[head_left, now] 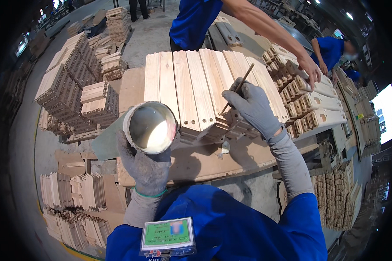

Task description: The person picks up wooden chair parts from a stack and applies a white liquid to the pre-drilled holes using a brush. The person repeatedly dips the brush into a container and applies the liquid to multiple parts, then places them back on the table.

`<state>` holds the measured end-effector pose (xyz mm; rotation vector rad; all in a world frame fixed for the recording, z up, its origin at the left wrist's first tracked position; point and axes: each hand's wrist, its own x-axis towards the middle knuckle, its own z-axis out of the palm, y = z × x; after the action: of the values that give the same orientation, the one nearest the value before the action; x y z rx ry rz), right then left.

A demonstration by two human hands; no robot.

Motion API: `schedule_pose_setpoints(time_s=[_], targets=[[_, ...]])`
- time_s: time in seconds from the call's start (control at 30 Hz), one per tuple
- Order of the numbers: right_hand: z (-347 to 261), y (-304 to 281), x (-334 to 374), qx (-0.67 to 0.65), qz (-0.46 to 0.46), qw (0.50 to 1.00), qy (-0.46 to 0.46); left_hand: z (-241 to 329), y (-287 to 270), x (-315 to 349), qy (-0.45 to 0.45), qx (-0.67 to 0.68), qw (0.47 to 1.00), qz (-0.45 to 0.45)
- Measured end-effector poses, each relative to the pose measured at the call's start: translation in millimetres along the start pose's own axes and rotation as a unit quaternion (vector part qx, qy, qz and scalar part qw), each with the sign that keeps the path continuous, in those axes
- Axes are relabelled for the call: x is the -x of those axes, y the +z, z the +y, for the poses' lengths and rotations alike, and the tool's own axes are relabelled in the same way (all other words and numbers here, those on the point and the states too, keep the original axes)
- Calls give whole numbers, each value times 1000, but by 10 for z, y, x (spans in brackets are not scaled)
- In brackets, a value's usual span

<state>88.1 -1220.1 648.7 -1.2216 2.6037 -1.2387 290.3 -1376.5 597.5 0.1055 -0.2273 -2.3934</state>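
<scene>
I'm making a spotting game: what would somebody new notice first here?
Probably the pot of white stuff in the gloved left hand, left of the middle. Then the right hand, gripping a thin stick by the pale wooden slats at the centre. A co-worker's hand shows at upper right.

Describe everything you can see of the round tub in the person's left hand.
The tub is round and open-topped, with a greyish inside and a pale, smeared rim; whether it is plastic or metal, I cannot tell. White, creamy-looking liquid pools toward the lower right, and a reddish patch shows near the right edge. Its mouth faces the camera. The gloved left hand supports it, just left of the stacked wooden boards. Its base is hidden.
</scene>
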Motion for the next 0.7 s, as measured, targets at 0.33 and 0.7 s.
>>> schedule_pose_setpoints(time_s=[0.33, 0.7], targets=[[-99, -133, 25, -115, 19, 990, 78, -93, 18, -49, -44, 1, 999, -12], [-832, -112, 887, -360, 6, 933, -26, -427, 98, -59, -148, 0, 986, -80]])
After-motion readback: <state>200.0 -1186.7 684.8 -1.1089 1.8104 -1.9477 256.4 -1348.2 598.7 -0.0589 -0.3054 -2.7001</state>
